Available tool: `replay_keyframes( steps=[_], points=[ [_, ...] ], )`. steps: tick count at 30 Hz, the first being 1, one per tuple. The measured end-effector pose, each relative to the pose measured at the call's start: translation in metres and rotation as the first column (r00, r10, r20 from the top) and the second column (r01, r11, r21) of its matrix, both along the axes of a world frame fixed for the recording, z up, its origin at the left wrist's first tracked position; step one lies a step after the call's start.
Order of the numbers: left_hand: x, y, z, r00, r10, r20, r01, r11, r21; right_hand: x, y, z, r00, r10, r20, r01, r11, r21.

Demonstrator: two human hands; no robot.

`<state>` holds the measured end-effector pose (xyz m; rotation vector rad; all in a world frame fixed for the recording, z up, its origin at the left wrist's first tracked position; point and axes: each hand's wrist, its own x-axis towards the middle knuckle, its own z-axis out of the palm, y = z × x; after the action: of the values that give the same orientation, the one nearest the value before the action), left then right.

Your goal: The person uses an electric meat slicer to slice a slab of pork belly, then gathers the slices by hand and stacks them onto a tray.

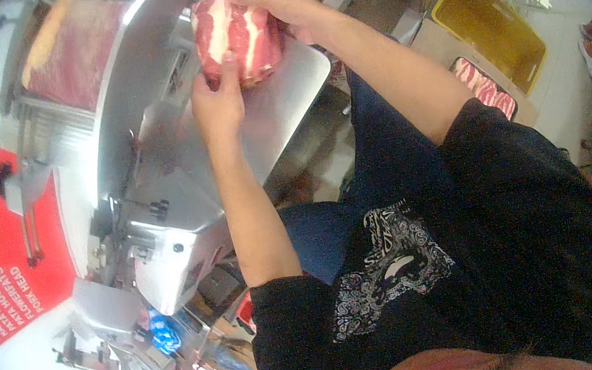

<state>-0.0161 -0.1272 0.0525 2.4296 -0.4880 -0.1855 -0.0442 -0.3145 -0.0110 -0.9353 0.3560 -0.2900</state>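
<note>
Between both my hands is a thick chunk of raw red meat [243, 33] with white fat seams. My left hand [219, 101] grips its near left side, thumb laid up against the meat's face. The fingers of my right hand [288, 9] lie over its upper right side. The meat is over the stainless-steel tray [283, 105] of a meat-cutting machine; whether it rests on the metal is hard to tell. An upright metal plate [118, 68] stands to the left of the meat. Beyond that plate lies a large, blurred slab of meat [77, 51].
On the right, a black tray of sliced meat [485, 88] sits beside a yellow plastic tray [489, 32]. The machine's metal housing [174, 256] is near my left forearm. A red printed sign [10, 248] hangs at far left. A blue bag [164, 332] is below the housing.
</note>
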Motion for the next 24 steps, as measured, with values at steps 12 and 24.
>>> replay_keyframes(
  steps=[12, 24],
  points=[
    [-0.065, -0.149, -0.027, 0.657, -0.737, -0.157, 0.416, 0.528, -0.74, -0.105, -0.071, -0.022, 0.862, -0.334, 0.381, 0.132, 0.874, 0.468],
    [-0.116, -0.152, -0.003, 0.723, -0.687, 0.076, 0.669, 0.669, -0.323, -0.512, -0.146, -0.269, 0.694, -0.634, -0.342, 0.708, 0.686, 0.168]
  ],
)
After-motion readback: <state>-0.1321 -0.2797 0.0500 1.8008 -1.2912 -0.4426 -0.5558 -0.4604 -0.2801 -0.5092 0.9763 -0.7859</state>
